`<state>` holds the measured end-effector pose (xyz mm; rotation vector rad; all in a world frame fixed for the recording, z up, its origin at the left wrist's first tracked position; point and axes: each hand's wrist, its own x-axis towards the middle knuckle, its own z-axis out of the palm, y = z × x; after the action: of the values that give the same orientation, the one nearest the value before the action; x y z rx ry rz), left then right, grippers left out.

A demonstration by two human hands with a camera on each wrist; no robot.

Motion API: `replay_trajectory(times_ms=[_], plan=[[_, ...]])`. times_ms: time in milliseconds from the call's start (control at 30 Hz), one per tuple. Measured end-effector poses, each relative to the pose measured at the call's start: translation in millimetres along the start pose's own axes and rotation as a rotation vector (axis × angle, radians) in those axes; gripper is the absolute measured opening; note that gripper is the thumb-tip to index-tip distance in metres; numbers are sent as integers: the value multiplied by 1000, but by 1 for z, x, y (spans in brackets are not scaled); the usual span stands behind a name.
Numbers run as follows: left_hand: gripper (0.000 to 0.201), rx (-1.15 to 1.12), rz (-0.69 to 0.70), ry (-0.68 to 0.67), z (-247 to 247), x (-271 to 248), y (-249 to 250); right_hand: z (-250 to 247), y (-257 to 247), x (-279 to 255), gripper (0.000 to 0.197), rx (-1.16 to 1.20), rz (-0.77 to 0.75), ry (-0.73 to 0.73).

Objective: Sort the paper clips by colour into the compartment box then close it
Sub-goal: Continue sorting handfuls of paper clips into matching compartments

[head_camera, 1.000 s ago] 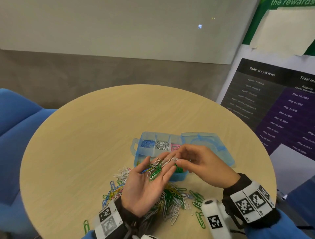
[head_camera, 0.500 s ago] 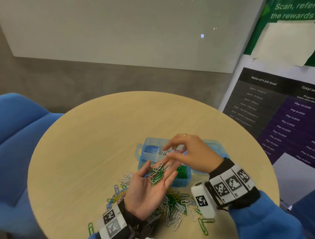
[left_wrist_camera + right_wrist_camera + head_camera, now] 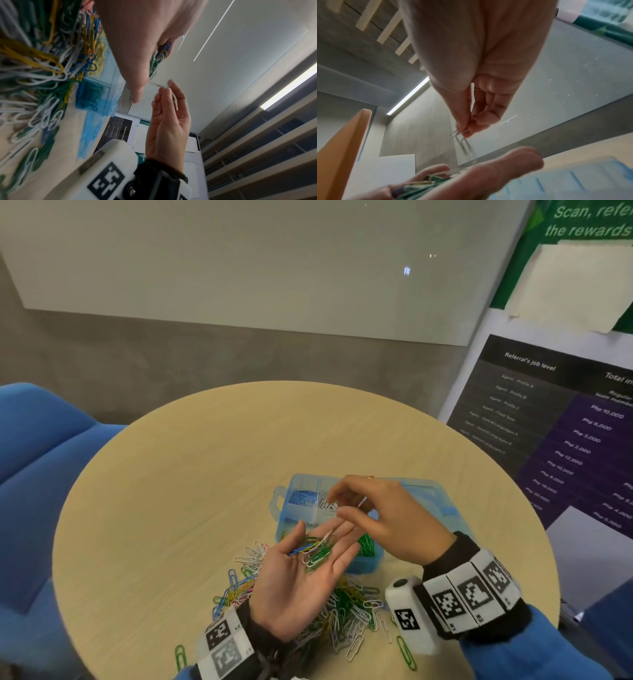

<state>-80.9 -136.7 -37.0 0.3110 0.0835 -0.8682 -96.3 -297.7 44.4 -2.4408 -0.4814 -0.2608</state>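
Note:
My left hand (image 3: pixel 325 537) lies palm up just in front of the box and carries a small bunch of green, white, blue and yellow paper clips (image 3: pixel 315 553) on flat fingers. My right hand (image 3: pixel 337 503) hovers over the back row of the light blue compartment box (image 3: pixel 294 517). Its thumb and fingers pinch white paper clips (image 3: pixel 458 134), which also show in the left wrist view (image 3: pixel 167 84). Blue clips (image 3: pixel 301 496), white clips (image 3: pixel 325 503) and green clips (image 3: pixel 366 546) fill separate compartments. The open lid (image 3: pixel 428 494) lies to the right.
A mixed pile of clips (image 3: pixel 346 607) lies on the round wooden table (image 3: pixel 205 474) under my left wrist. Stray green clips (image 3: pixel 180 655) lie by the near edge. A blue chair (image 3: pixel 41 457) stands left and a poster board (image 3: pixel 565 422) right.
My right hand has lifted from the left palm with white clips and moved back over the box. The left hand has stayed palm up.

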Motion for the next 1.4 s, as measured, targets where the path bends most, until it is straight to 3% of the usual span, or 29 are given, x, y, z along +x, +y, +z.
replay_trajectory(times_ms=[167,367,467,667,833,967,1067,1267,1400], plan=[[54,-59,28,43,5,-2,-4,12,5,5,15,-69,20,-145],[56,-26,37,136,3,0,-2,11,8,1,13,8,-1,-191],[53,3,17,94,-1,0,-2,12,10,-1,8,-17,-6,-215],[55,-149,-2,38,1,-1,-2,12,14,0,5,-28,-42,-178],[19,-215,-3,-48,8,-6,-2,8,15,0,7,55,30,-168],[53,-164,-4,-44,7,-4,-1,4,14,3,7,102,81,-192],[47,-149,1,-64,7,-4,0,1,13,7,7,44,115,-180],[56,-101,7,-64,6,-2,0,1,25,29,5,-77,228,51],[57,-91,11,-38,5,-2,1,4,28,34,19,-134,274,65]])
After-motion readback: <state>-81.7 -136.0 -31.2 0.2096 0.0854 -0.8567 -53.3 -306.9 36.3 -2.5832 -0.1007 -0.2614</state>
